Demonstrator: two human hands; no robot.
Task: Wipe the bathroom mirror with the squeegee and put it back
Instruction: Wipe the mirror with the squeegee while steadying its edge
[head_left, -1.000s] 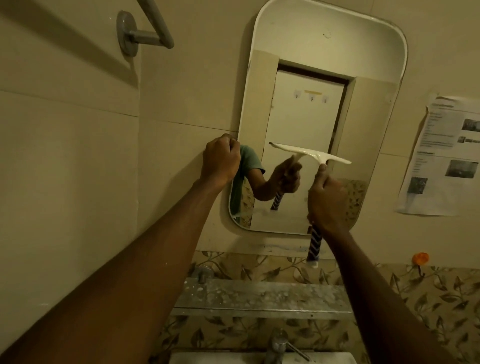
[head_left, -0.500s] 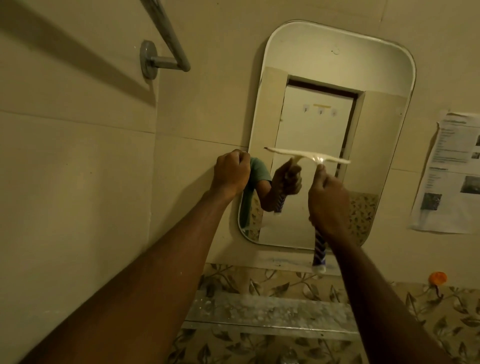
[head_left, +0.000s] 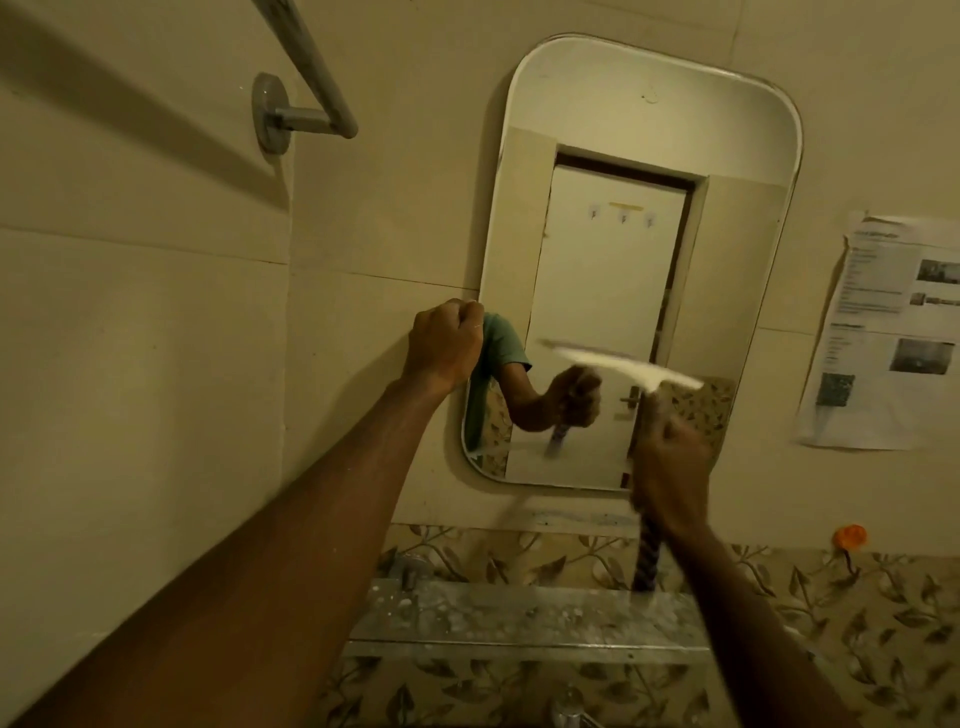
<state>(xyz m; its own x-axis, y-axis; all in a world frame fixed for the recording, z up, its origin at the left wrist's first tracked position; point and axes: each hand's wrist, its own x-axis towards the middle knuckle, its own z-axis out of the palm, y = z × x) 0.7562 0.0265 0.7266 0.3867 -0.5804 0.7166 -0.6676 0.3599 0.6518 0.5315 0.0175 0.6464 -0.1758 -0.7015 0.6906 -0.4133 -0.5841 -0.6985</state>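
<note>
Nearest, the right hand (head_left: 670, 467) is clenched round the squeegee (head_left: 631, 370) handle — its white blade tilted across the mirror (head_left: 618, 130)'s lower half. The left hand (head_left: 444, 345), fisted, presses the mirror's left edge.

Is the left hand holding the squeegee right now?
No, the left hand is a closed fist braced at the mirror's left edge, while the right hand has its grip on the squeegee's handle.
</note>
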